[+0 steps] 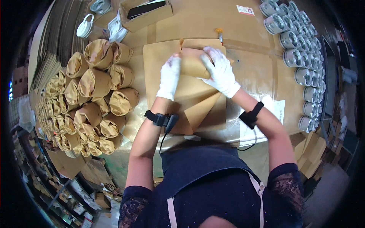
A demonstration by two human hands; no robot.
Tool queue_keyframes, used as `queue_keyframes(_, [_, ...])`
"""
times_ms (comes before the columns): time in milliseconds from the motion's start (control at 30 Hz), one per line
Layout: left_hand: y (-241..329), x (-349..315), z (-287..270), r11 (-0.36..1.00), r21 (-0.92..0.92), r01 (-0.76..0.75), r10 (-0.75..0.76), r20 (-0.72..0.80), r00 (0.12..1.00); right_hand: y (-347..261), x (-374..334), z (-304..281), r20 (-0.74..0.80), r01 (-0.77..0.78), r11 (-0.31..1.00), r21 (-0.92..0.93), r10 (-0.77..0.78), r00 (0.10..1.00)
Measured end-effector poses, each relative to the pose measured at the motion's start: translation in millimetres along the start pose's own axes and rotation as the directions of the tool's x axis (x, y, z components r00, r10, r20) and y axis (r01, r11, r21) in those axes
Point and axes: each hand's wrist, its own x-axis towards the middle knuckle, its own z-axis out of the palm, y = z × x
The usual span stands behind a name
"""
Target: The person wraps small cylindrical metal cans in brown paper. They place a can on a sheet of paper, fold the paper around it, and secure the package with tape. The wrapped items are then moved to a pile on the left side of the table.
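Alongside, paper bundles (pixel 95 83) and metal cylinders (pixel 292 57) — left grip (pixel 169 78) pinching brown paper (pixel 192 67), right grip (pixel 222 74) spread over it.

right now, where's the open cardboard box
The open cardboard box is upper left in the head view, beyond the left hand and the brown paper sheets.

Paper roll (pixel 191 67) partly hidden by right hand (pixel 220 73), label (pixel 245 10) print illegible

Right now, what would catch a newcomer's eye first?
Probably the white-gloved left hand and right hand at the centre, both on folded brown kraft paper. Next, the crowd of paper-wrapped bundles on the left, and the rows of piston-like metal cylinders along the right.
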Motion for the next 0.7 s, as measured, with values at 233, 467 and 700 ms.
queue_keyframes(233, [-1,-26,28,0.964,-0.261,-0.052,0.020,-0.123,0.992,24,-13,0,0.146,-0.564,0.822,0.075,0.550,0.822])
queue_keyframes(467, [-27,-55,11,0.943,-0.231,-0.238,0.191,-0.208,0.959,-116,13,-21,0.025,-0.394,0.918,0.032,0.394,0.919])
queue_keyframes(700, [-47,-45,-28,0.965,-0.204,-0.163,0.128,-0.175,0.976,-107,-57,-8,0.308,-0.136,0.970,0.202,0.069,0.949])
